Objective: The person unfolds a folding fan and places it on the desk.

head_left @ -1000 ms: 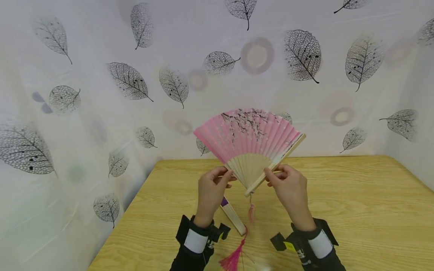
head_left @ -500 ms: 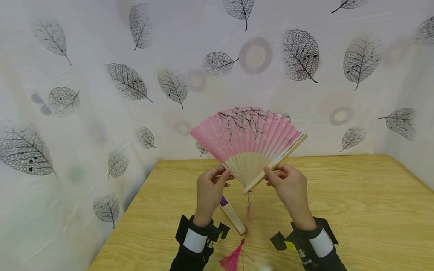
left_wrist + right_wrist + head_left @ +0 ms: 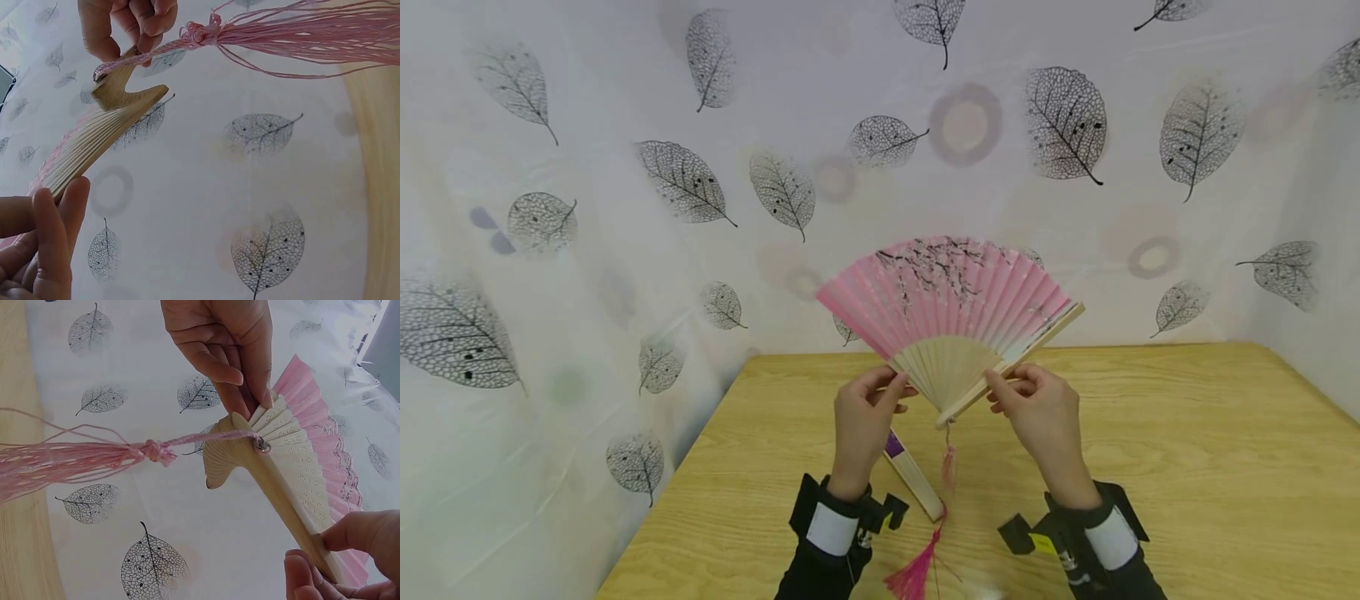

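Since the earlier head view, the pink fan (image 3: 947, 304) has spread slightly wider, its pivot end (image 3: 942, 420) shifting a little left. The left hand (image 3: 867, 417) pinches the fan's left edge, thumb and fingers closed together on it; the right hand (image 3: 1042, 412) likewise pinches its right guard stick (image 3: 1047, 337). The fan is held up above the wooden table (image 3: 1180, 450), a pale tassel (image 3: 949, 468) hanging from its pivot end. Below the fan lies a folded fan (image 3: 914, 480) with a magenta tassel (image 3: 914, 570); behind it, a leaf-printed sheet (image 3: 880, 75).
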Motion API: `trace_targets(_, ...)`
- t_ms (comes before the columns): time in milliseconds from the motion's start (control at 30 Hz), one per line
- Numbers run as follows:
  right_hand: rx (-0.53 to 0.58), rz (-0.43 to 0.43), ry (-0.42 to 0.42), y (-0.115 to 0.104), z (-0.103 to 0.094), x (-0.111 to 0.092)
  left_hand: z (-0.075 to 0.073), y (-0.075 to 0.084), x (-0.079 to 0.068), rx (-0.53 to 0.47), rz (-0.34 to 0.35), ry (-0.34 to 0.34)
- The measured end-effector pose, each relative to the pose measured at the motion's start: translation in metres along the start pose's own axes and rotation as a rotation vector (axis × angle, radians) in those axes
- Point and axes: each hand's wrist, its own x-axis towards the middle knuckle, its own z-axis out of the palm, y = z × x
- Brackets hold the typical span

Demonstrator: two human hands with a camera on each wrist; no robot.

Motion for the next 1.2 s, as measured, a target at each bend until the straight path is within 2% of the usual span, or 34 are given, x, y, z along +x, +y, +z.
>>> trace_targets(133,0.015,0.000,0.008,0.001,0.000,0.000,0.000,-0.003,0.001,-0.012,0.014,0.014)
trace_targets(233,0.029,-0.001,0.012,0.001,0.000,0.000,0.000,-0.015,0.004,-0.020,0.037,0.031)
trace_targets(533,0.041,0.017,-0.001,0.001,0.001,0.001,-0.001,-0.012,0.004,-0.018,0.019,0.059)
trace_targets(1000,0.047,0.035,-0.014,0.002,0.003,0.002,-0.002,-0.014,0.003,-0.032,0.079,0.091)
trace_targets(1200,0.054,0.038,-0.010,0.001,0.002,0.002,-0.002,-0.014,0.003,-0.057,0.082,0.111)
